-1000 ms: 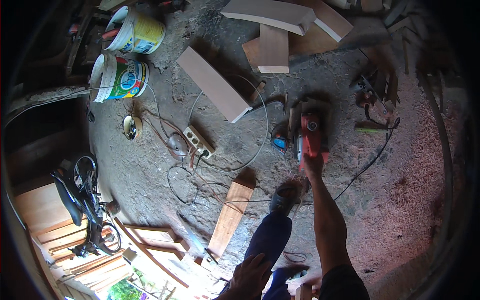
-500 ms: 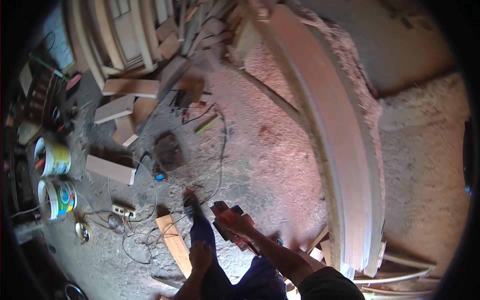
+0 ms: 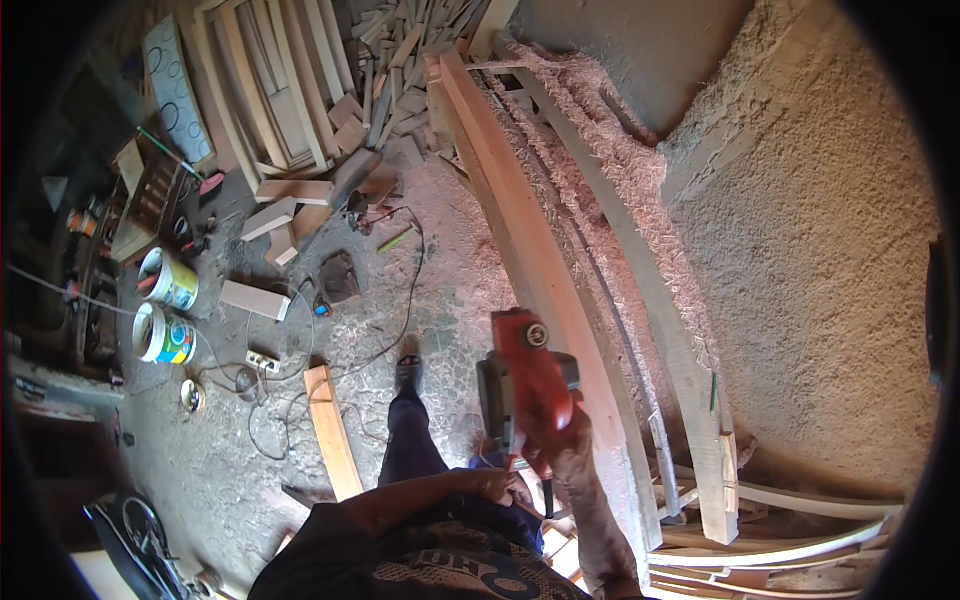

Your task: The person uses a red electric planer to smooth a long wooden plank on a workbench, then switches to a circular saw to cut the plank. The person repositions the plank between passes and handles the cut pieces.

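Observation:
My right hand (image 3: 558,440) grips the handle of a red electric planer (image 3: 525,380), raised to waist height at the centre right, with its black cord hanging below. My left hand (image 3: 500,485) is low in front of my body, just left of the cord, fingers curled; whatever they hold, if anything, is hidden. Behind the planer, a long pale plank (image 3: 565,310) runs away from me on timber supports, beside a longer beam (image 3: 660,300) topped with pink shavings.
Lumber stacks (image 3: 390,60), wooden frames (image 3: 265,95), loose blocks (image 3: 255,295), buckets (image 3: 165,345), a power strip (image 3: 263,362) and tangled cords lie left and ahead. A board (image 3: 330,430) lies near my foot. A motorbike (image 3: 140,530) is lower left; a rough wall (image 3: 800,280) is right.
The view has swung right toward the planks. The planer, low near my foot a second ago, is now lifted closer. My left hand has left my thigh for the front of my waist.

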Demonstrator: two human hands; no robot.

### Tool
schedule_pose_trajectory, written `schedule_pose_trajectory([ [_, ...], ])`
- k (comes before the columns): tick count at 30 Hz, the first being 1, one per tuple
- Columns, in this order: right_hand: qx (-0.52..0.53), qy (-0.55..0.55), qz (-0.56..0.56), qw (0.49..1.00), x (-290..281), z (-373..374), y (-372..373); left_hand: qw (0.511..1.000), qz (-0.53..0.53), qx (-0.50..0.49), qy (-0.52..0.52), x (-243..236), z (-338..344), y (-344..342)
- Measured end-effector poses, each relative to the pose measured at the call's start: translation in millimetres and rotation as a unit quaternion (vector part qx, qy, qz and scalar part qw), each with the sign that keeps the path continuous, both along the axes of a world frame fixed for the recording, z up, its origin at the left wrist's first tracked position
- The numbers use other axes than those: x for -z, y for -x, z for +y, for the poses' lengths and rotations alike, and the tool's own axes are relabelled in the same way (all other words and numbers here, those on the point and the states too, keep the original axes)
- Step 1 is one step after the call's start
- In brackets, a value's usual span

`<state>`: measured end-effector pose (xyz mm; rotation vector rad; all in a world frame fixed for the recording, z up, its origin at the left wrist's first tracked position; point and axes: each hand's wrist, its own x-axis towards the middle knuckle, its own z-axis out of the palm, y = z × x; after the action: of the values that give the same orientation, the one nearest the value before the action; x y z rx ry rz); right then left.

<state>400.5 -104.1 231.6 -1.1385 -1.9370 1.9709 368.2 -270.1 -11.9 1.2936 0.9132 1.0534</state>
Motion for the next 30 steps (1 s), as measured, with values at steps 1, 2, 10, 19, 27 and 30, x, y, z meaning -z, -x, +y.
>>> schedule_pose_trajectory([
  [1, 0.009, -0.021, 0.015, 1.0, -4.5, 11.0, -17.0, 0.998, 0.042, 0.047, 0.02, -2.3, 7.3, -7.4],
  [2, 0.015, -0.043, 0.03, 0.999, -8.4, 21.9, -31.8, 0.992, 0.083, 0.09, 0.039, -1.1, 13.8, -14.3],
  [10, 0.003, -0.047, -0.038, 0.998, -3.9, 91.7, -119.3, 0.941, 0.322, 0.034, 0.098, -22.6, 9.7, 3.6],
  [19, -0.034, 0.049, -0.011, 0.998, 11.7, 118.8, -116.1, 0.936, 0.289, -0.031, 0.198, -46.5, 29.1, -0.6],
  [27, -0.058, 0.047, -0.026, 0.997, 5.5, 122.7, -110.6, 0.916, 0.331, -0.026, 0.224, -65.7, 39.9, -1.2],
  [30, -0.037, 0.054, -0.038, 0.997, 6.9, 111.7, -133.8, 0.941, 0.286, -0.039, 0.177, -45.4, 30.9, -11.6],
])
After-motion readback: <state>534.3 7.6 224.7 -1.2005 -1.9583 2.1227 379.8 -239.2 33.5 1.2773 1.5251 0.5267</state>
